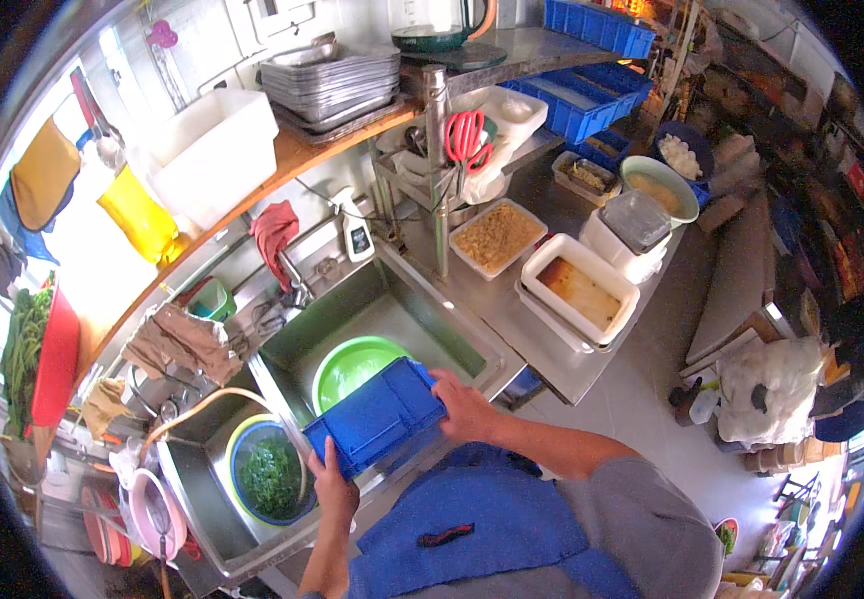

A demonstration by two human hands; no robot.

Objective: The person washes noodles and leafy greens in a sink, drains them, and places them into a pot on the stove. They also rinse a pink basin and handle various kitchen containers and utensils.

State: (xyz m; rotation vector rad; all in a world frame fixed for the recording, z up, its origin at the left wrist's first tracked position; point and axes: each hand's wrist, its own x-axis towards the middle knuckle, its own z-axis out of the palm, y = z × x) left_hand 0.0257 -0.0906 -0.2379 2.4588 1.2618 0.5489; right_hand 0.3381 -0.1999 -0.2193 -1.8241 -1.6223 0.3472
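A blue plastic crate (375,415) is held between my two hands over the front edge of the double stainless steel sink (432,322). My left hand (336,479) grips its near left end, the thumb up along the side. At the opposite end my right hand (463,406) is closed on the rim. Partly hidden behind the crate, a bright green basin (353,363) sits in the right bowl of the sink. In the left bowl, leafy greens (271,472) lie in a round basin, with a hose (215,397) curving over to it.
The faucet (298,288) has a red cloth draped by it, and a spray bottle (355,228) stands behind the sink. On the steel counter (492,299) at right are a tub of brown food (498,238) and a white tub with brown liquid (580,292). Stacked metal trays (331,86) rest on the shelf.
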